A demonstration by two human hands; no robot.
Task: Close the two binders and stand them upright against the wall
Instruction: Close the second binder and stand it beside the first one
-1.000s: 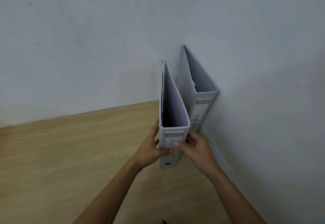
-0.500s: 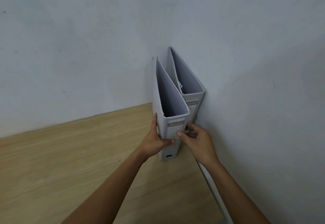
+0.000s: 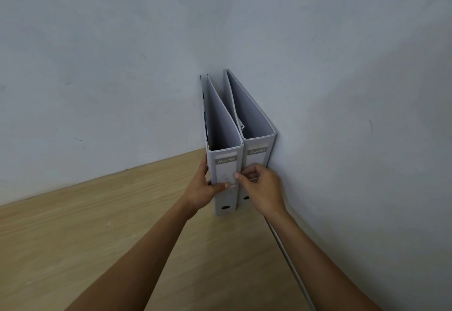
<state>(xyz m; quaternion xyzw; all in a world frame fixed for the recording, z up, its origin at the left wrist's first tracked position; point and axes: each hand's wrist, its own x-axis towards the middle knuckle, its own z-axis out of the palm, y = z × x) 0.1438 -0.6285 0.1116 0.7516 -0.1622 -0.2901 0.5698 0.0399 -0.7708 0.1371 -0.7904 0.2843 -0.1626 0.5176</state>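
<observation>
Two grey lever-arch binders stand upright and closed in the corner of the wooden table, spines toward me. The right binder [image 3: 256,125] rests against the right wall. The left binder [image 3: 223,164] stands flush beside it, touching it. My left hand [image 3: 201,188] grips the left binder's spine, fingers round its left side and thumb across the front. My right hand [image 3: 261,186] is at the seam between the two spines, thumb on the left binder's spine, fingers curled over the right binder's spine.
The light wooden table [image 3: 97,237] stretches left and toward me. Pale grey walls [image 3: 122,66] meet in the corner behind the binders. A thin white cable [image 3: 288,259] runs along the table's right edge by the wall.
The left binder has moved right and back until it touches the binder by the wall. Both hands went with it and stayed on its spine.
</observation>
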